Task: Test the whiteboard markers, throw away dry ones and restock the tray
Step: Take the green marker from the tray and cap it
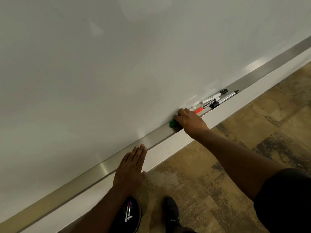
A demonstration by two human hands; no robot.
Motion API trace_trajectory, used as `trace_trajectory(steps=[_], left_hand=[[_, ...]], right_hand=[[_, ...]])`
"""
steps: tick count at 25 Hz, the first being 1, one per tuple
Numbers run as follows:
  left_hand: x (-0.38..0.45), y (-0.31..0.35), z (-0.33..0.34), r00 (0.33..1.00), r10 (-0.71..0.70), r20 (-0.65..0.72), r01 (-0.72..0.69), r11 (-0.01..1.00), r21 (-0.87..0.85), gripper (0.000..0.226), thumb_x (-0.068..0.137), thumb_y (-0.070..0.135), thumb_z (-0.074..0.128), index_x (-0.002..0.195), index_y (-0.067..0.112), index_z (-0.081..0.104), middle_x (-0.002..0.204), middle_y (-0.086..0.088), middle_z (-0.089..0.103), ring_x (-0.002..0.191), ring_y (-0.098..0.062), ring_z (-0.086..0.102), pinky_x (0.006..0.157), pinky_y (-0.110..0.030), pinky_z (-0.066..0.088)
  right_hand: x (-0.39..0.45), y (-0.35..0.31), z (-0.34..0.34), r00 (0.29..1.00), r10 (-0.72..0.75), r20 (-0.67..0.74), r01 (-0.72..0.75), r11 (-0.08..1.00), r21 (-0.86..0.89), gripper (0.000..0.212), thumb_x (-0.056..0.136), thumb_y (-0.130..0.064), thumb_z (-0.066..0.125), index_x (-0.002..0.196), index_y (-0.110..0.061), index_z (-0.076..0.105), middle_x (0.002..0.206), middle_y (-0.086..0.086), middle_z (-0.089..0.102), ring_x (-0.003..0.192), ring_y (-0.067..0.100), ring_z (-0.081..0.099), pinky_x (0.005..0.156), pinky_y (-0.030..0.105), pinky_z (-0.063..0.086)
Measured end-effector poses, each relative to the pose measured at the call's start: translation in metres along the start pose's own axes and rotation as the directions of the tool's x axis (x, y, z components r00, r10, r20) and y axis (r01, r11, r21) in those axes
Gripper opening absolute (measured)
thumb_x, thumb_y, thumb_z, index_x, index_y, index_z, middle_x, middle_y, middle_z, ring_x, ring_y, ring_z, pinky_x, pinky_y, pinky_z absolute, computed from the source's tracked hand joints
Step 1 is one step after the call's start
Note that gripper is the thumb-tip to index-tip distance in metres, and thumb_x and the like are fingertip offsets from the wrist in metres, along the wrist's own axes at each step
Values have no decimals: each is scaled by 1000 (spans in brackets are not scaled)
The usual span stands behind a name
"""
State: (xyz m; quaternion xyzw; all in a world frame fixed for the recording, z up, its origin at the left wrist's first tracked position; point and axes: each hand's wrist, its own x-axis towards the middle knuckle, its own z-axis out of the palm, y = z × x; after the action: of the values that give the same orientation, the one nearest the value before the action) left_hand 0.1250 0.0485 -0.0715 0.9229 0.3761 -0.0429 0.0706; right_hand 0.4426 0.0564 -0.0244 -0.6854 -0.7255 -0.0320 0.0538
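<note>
A long metal tray (151, 137) runs along the bottom of the whiteboard (117, 64). My right hand (190, 121) reaches into the tray with fingers curled round a green-capped marker (172, 123); only its green end shows. Just right of that hand lie a red-capped marker (202, 108), a black-capped one (223, 100) and two more markers (214, 95) near the board. My left hand (131, 172) rests flat on the tray's front edge, fingers straight, holding nothing.
On the floor below sits a black bin (133, 214) with a red and a blue marker inside. My shoe (172, 211) stands beside it on the mottled brown floor. The tray stretches far to the right and left.
</note>
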Motion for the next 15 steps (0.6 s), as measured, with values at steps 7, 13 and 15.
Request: trace_trajectory(steps=[7,13,15], left_hand=[[-1,-2,-13,999,-2,42,10,985,-175,75,92,57,19,151,25,-12,161,7,-12,148,-8,-11,121,-31,2],[-35,1,-65,912,-409,35,283,563,-776,49,99,42,40,146,28,35,144,14,42,130,0,40,98,-10,32],[-51,2,-90,858,-506,89,285,325,-902,31,100,38,41,128,33,51,129,16,58,122,-1,51,94,-9,37]], right_hand=[[-3,-62,-17,938,-83,-337,153,970,188,30,90,-9,63,119,-5,58,118,14,62,105,25,59,90,35,52],[-29,-166,-62,955,267,-127,-35,528,848,30,102,-33,38,128,-19,44,86,-1,62,67,10,55,59,20,45],[-35,-193,-67,965,256,-66,-45,406,913,30,103,-32,38,128,-18,46,74,-5,60,58,8,56,51,18,44]])
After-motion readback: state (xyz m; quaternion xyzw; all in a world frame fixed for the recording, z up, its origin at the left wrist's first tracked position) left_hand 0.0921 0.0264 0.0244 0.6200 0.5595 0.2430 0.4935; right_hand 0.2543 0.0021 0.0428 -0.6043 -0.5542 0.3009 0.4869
